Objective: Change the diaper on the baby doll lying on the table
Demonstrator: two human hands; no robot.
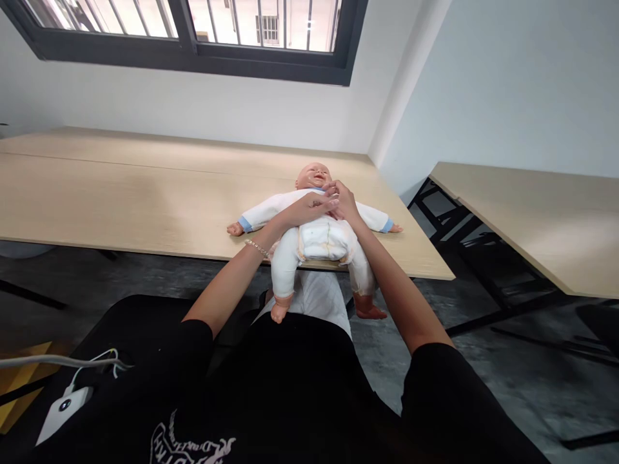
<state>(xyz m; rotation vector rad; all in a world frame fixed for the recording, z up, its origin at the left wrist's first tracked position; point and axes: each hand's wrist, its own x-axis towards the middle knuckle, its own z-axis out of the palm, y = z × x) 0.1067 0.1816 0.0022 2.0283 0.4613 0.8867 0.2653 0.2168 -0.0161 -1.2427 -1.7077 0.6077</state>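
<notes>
A baby doll (323, 240) in a white long-sleeved outfit with blue cuffs lies on its back on a light wood table (145, 193). Its legs hang past the table's front edge, and a white nappy covers its hips. My left hand (309, 209), with a gold chain bracelet (256, 248) on the wrist, lies across the doll's chest. My right hand (344, 201) is at the doll's collar, and its fingers meet those of my left hand. Neither grip shows clearly, because the fingers lie close together on the cloth.
A second light wood table (527, 225) with black metal legs stands at the right, across a gap of grey floor. A white wall and a barred window (193, 32) lie beyond. A white device (62, 409) with a cable sits on my black top.
</notes>
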